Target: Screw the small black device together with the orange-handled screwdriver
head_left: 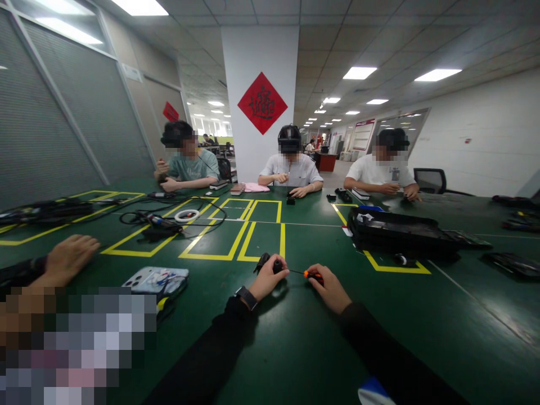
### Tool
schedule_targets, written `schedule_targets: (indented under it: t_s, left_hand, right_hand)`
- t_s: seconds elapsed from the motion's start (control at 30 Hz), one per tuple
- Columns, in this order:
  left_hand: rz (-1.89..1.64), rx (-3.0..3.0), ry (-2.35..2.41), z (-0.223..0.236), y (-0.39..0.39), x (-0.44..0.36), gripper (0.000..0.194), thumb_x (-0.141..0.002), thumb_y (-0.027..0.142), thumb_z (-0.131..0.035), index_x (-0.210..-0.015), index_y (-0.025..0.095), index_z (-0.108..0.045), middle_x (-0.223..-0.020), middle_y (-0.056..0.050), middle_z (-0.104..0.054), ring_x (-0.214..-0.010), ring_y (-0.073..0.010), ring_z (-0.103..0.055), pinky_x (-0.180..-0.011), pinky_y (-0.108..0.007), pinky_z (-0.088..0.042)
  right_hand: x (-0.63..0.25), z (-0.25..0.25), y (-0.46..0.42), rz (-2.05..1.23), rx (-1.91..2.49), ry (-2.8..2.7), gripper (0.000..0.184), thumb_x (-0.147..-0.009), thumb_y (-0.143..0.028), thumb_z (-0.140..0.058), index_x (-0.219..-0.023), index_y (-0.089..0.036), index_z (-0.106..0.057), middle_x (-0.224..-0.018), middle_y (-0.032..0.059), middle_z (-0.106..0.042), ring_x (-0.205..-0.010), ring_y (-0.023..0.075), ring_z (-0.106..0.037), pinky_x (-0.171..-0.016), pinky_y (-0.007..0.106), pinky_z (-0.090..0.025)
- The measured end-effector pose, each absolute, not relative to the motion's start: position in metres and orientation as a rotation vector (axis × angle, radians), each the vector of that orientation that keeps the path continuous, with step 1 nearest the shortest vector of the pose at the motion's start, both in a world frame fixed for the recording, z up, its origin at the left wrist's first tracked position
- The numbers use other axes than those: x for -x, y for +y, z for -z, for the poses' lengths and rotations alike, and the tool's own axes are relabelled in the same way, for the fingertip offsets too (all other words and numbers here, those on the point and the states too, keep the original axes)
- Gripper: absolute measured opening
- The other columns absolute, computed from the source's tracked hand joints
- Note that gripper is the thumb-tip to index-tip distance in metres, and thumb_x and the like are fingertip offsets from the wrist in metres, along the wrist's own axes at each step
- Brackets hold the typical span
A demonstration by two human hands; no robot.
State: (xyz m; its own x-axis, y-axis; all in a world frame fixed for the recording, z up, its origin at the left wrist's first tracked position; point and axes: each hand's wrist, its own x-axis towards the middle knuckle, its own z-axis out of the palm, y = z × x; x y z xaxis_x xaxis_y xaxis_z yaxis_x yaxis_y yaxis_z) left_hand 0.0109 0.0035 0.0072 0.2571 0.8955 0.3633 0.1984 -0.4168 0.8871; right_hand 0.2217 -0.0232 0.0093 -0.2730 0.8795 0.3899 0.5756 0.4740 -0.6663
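Left hand [265,281]: closed round a small black part [270,263], which it pins just above the green table [295,337]; a watch [246,297] sits on the wrist over a dark sleeve.
Right hand [327,287]: fingers pinched together on the orange handle of a small screwdriver [310,274], whose thin shaft runs leftward to the black part.
Tool contact: the tip appears to meet the part beside the left thumb; whether it is seated in a screw head is too small to tell.
Step in hand (judged): driving or loosening a fastener on the held part, one hand steadying, the other turning.
Next move (judged): calls for the shaft kept in line with the fastener and the part held from rolling; a slip would send the tip toward the left fingers.
Black case [400,233]: lies open on the table to the right, well apart from both hands; its contents are dark and cannot be made out. A small dark piece [400,259] lies just before it.
Phone [156,279]: in a patterned cover, flat on the table to the left of the left hand.
Neighbour's hand [67,260]: rests on the table at far left; it belongs to another person.
Yellow tape outlines [244,233]: marked bays beyond the hands; the nearest holds nothing visible.
Far side: three people [291,169] seated, each busy with small items.
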Motion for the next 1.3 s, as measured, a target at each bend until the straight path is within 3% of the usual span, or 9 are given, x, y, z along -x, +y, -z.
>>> schedule_targets:
  t_s: [0.47,0.93,1.3]
  left_hand:
    - [-1.201,-1.776,1.029,-0.008,0.003,-0.011,0.014,-0.071,0.022,-0.057,-0.083,0.018,-0.051,-0.079,0.0,-0.055,-0.077,-0.0128,-0.051,-0.077,-0.027,-0.039]
    - [-1.195,-1.777,1.025,-0.012,0.001,-0.01,0.018,-0.072,0.03,-0.058,-0.083,0.017,-0.051,-0.08,0.0,-0.055,-0.076,-0.0126,-0.051,-0.075,-0.027,-0.04]
    - [-1.22,-1.797,1.034,-0.013,-0.001,-0.013,0.016,-0.071,0.025,-0.058,-0.083,0.018,-0.05,-0.079,0.001,-0.054,-0.076,-0.0124,-0.051,-0.077,-0.026,-0.039]
  right_hand:
    - [-0.222,-0.009,-0.024,-0.523,1.177,-1.968,0.019,-0.075,-0.019,-0.053,-0.094,-0.02,-0.056,-0.091,0.0029,-0.058,-0.086,0.0156,-0.054,-0.081,0.032,-0.043]
    - [-0.223,-0.021,-0.034,-0.596,1.06,-1.92,0.02,-0.078,-0.031,-0.053,-0.09,-0.018,-0.062,-0.087,0.0045,-0.062,-0.081,0.016,-0.058,-0.074,0.03,-0.047]
    - [-0.223,-0.016,-0.028,-0.469,1.167,-2.092,0.02,-0.081,-0.025,-0.048,-0.097,-0.021,-0.059,-0.091,0.0046,-0.052,-0.083,0.0163,-0.052,-0.078,0.03,-0.042]
